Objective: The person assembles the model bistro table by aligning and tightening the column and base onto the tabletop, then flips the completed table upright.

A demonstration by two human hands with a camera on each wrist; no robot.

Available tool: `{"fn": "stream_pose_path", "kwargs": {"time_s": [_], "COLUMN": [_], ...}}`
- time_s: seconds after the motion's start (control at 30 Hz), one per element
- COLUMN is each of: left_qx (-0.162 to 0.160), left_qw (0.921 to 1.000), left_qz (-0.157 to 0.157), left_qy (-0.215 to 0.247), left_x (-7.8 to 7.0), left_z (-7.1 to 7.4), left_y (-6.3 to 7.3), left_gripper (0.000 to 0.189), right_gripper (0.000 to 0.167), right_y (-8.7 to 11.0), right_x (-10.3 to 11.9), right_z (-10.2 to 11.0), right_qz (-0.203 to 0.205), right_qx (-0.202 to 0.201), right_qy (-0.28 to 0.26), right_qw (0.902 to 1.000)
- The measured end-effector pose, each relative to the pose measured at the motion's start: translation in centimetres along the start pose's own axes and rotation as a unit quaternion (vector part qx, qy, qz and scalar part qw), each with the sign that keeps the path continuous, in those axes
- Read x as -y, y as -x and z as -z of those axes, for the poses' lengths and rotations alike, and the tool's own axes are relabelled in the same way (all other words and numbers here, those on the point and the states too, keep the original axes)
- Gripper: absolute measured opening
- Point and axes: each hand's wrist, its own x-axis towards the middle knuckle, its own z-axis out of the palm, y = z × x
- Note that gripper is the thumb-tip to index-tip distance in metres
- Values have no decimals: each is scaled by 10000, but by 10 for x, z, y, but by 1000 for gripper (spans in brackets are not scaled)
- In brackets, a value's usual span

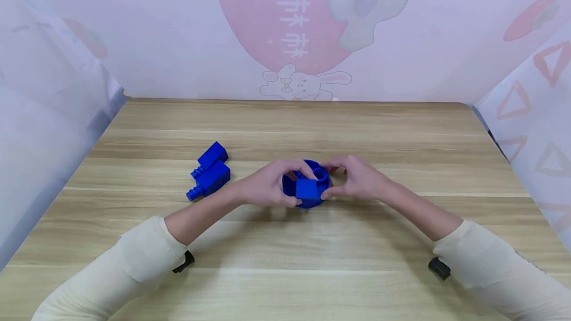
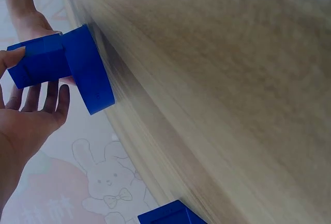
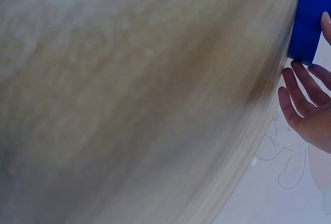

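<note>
A round blue base [image 1: 324, 182] with a ring-shaped socket in its top lies on the table before me. A rectangular blue block [image 1: 307, 188] stands upright on it, its lower end hidden inside. My left hand [image 1: 269, 182] pinches this block between thumb and fingers near its top. In the left wrist view the block [image 2: 41, 61] meets the base [image 2: 90, 71] directly. From the right side, my right hand [image 1: 357, 177] holds the base by its rim, thumb at the near side and fingers at the far side.
Left of my hands, two more blue blocks [image 1: 214, 178] [image 1: 213, 154] with threaded necks lie side by side on the wooden table [image 1: 285, 271]. A printed curtain [image 1: 178, 38] hangs behind the table's back edge.
</note>
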Motion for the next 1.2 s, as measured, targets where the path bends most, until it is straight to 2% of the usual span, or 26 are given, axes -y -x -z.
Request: {"fn": "stream_pose_path", "kwargs": {"time_s": [0.27, 0.67, 1.07, 1.2], "left_qx": [83, 232, 324, 372], "left_qw": [9999, 9996, 9989, 9990], "left_qz": [18, 11, -117, -180], "left_qy": [-55, 173, 308, 183], "left_x": [1, 4, 7, 7], "left_z": [2, 5, 7, 9], "left_y": [-1, -3, -5, -5], "left_gripper": [41, 43, 43, 42], "right_gripper": [68, 69, 69, 69], "right_y": [1, 1, -1, -2], "right_x": [-1, 0, -1, -1], "right_z": [-1, -1, 0, -1], "right_qz": [-42, -10, 117, 139], "right_qx": [-3, -25, -42, -39], "right_qy": [-62, -41, -62, -14], "right_qw": [10000, 10000, 9999, 9999]}}
